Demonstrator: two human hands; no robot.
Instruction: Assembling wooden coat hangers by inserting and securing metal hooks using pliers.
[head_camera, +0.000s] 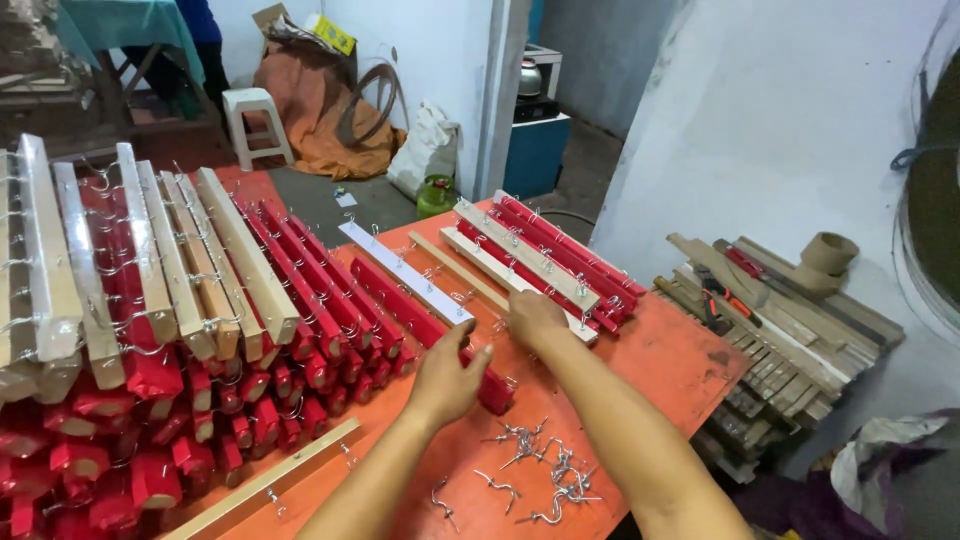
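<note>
Both hands, left hand (447, 378) and right hand (533, 316), grasp a red-wrapped wooden slat (428, 330) mid-bench (many hooked slats (150, 300) stacked left), loose metal hooks (535, 470) remaining near the front edge.

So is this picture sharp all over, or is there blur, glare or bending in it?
Head view: the hands, left and right, and the metal hooks look sharp; the red strips at left shine a little under even indoor light; the wall edges bend, a wide-lens effect; the far room is dimmer.
</note>
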